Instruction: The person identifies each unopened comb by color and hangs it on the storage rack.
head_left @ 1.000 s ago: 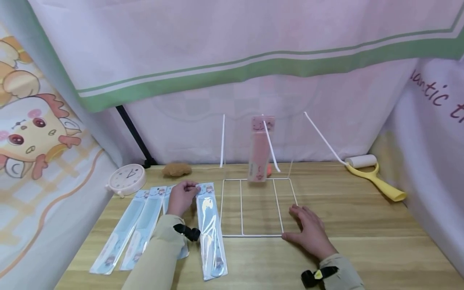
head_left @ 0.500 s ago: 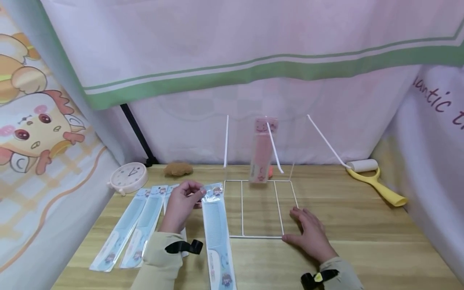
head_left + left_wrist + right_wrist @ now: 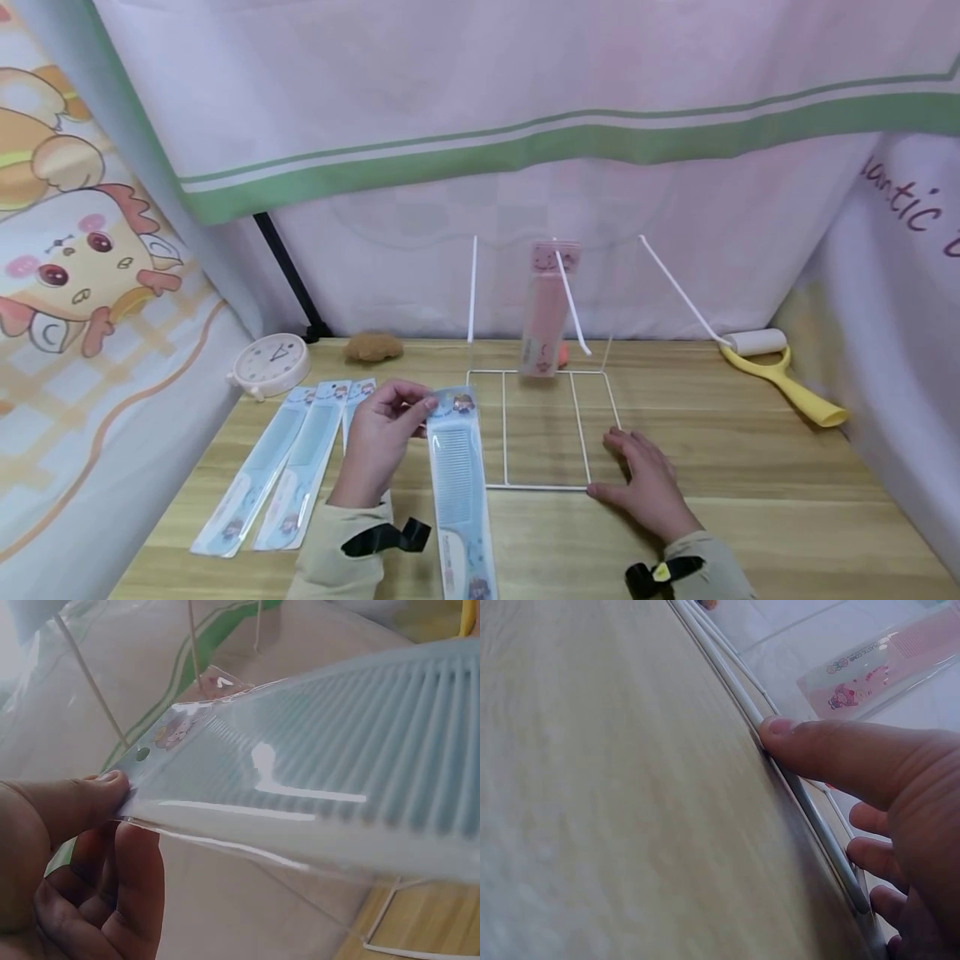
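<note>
Between thumb and fingers my left hand [image 3: 378, 442] pinches the top corner of a pale blue comb [image 3: 453, 475] in a clear packet. The comb hangs tilted toward me, and its header hole shows in the left wrist view, beside my thumb [image 3: 97, 796]. A white wire rack [image 3: 536, 487] stands ahead, with three prongs pointing my way. From its middle prong hangs a packaged pink comb [image 3: 546, 317]. My right hand [image 3: 648, 487] rests at the rack's near right corner, its thumb [image 3: 810, 742] against the front wire and its fingers spread along the side.
Several more packaged blue combs [image 3: 255, 475] lie at the left, one partly behind my left arm. Behind them are a pink clock [image 3: 272, 367] and a brown lump [image 3: 373, 347]. A yellow-handled roller [image 3: 795, 392] lies at the back right. Curtains enclose the wooden table [image 3: 750, 458].
My left hand has lifted the blue comb off the table and brought it slightly right and closer to me, its face tilting up. The right hand has stayed at the rack's corner.
</note>
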Available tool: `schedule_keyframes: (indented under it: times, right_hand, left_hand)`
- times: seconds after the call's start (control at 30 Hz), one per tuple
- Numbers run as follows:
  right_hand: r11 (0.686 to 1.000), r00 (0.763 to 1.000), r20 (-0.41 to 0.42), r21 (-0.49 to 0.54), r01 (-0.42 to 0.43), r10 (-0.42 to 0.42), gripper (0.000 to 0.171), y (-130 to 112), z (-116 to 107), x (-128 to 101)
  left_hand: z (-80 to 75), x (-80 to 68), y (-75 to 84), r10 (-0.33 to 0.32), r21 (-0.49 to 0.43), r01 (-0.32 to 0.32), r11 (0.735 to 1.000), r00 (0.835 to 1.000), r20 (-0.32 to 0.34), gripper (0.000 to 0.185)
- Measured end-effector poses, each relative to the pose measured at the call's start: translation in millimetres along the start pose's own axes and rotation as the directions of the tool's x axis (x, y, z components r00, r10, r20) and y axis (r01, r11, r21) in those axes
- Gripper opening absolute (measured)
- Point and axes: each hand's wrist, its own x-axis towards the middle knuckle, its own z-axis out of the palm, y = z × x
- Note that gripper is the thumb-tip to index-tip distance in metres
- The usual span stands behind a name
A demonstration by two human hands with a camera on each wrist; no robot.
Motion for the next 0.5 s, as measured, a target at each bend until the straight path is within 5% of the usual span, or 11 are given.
schedule_keyframes:
  times: [0.2, 0.5]
  right_hand:
    - [1.000, 1.000, -0.009, -0.007, 0.023, -0.023, 0.091, 1.9, 0.8, 0.7]
    - [0.999, 0.999, -0.012, -0.005, 0.035, -0.035, 0.094, 3.2, 2.0, 0.1]
  left_hand:
    - [-1.6, -14.9, 27.2, 0.083, -0.022, -0.083, 0.996, 0.996, 0.010, 0.012]
    - [-0.3, -18.1, 55.7, 0.192, 0.016, -0.192, 0.981, 0.981, 0.028, 0.011]
